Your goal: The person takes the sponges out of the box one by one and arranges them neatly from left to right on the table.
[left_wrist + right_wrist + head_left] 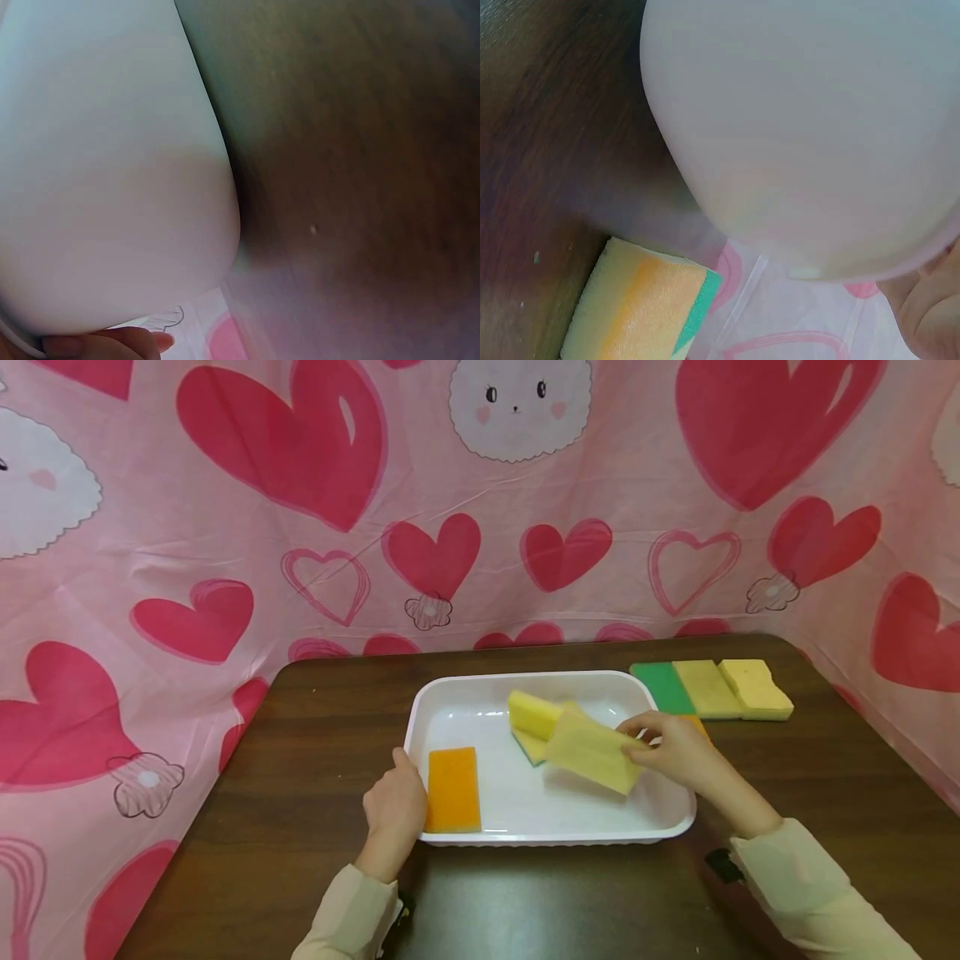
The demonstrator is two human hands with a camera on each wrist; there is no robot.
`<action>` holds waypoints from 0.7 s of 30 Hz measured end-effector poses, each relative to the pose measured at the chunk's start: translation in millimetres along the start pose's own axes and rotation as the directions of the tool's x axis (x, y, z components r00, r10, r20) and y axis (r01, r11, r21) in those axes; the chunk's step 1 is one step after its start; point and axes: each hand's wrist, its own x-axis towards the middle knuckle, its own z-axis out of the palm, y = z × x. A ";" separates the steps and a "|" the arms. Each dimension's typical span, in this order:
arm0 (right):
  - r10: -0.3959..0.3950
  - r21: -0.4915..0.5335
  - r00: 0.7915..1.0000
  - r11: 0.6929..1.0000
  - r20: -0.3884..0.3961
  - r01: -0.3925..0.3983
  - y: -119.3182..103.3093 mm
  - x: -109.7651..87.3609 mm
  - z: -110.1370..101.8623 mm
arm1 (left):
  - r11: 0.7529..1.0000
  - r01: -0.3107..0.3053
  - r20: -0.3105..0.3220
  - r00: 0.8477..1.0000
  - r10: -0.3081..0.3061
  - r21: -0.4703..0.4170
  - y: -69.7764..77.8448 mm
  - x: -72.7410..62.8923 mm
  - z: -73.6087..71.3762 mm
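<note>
A white tray (517, 810) sits on the table in the head view. My left hand (397, 797) grips its left rim, and some of those fingers (112, 345) show at the bottom of the left wrist view. Over the tray's right half, my right hand (671, 747) pinches the edge of a flat yellow sponge (592, 752), slightly blurred and tilted. Behind it, a yellow sponge (532, 716) stands on edge beside a yellow-and-green sponge (529, 745), partly hidden. An orange sponge (453, 789) lies flat at the tray's left side.
Right of the tray, a row holds a green sponge (663, 687), a dull yellow sponge (707, 688) and a notched yellow sponge (756, 687). An orange sponge (693, 722) shows partly behind my right hand. A pink heart-patterned cloth (480, 485) hangs behind the brown table (285, 827).
</note>
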 end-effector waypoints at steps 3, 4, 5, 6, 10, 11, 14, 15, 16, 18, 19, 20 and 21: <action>0.008 0.008 1.000 1.000 -0.012 -0.008 -0.8 -2.2 -4.0 | 1.000 -0.001 0.002 1.000 0.001 0.000 -0.4 0.1 0.3; 0.011 0.016 1.000 1.000 -0.015 -0.011 -1.0 -3.0 -5.5 | 1.000 0.000 0.003 1.000 0.000 0.000 -0.5 0.3 0.6; 0.015 0.019 1.000 1.000 -0.023 -0.015 -1.1 -3.7 -6.9 | 1.000 0.000 0.004 1.000 0.000 0.001 -0.5 0.3 0.6; 0.022 0.018 0.999 1.000 -0.032 -0.021 -1.2 -4.6 -8.5 | 1.000 -0.001 0.004 1.000 0.001 0.001 -0.5 0.3 0.7; 0.042 0.007 0.997 0.999 -0.061 -0.042 0.3 -7.9 -14.3 | 1.000 -0.005 -0.005 1.000 0.005 -0.003 -0.5 -0.1 0.5; 0.047 0.004 0.997 0.999 -0.065 -0.047 0.9 -8.7 -15.6 | 1.000 -0.006 -0.006 1.000 0.006 -0.004 -0.5 -0.1 0.5; 0.063 0.002 0.995 0.998 -0.073 -0.063 3.3 -11.1 -18.9 | 1.000 -0.008 -0.013 1.000 0.008 -0.007 -0.8 0.1 0.7; 0.070 -0.001 0.995 0.998 -0.073 -0.070 4.3 -11.8 -19.9 | 1.000 -0.008 -0.013 1.000 0.008 -0.008 -0.7 0.0 0.6; 0.074 0.002 0.994 0.997 -0.076 -0.074 5.0 -12.4 -21.0 | 1.000 -0.010 -0.014 1.000 0.010 -0.007 -0.8 0.0 0.6; 0.084 -0.005 0.993 0.996 -0.084 -0.084 6.0 -13.7 -23.1 | 1.000 -0.014 -0.017 1.000 0.014 -0.003 -0.7 -0.4 0.2; 0.088 -0.007 0.992 0.996 -0.086 -0.089 6.4 -14.4 -24.3 | 1.000 -0.016 -0.021 1.000 0.016 -0.003 -0.6 -0.7 0.0; 0.093 -0.008 0.992 0.996 -0.091 -0.094 7.0 -15.0 -25.5 | 1.000 -0.017 -0.023 1.000 0.017 -0.002 -0.6 -0.8 0.0; 0.100 -0.004 0.991 0.995 -0.093 -0.100 7.5 -15.7 -26.9 | 1.000 -0.017 -0.020 1.000 0.017 -0.001 -0.5 -1.0 0.1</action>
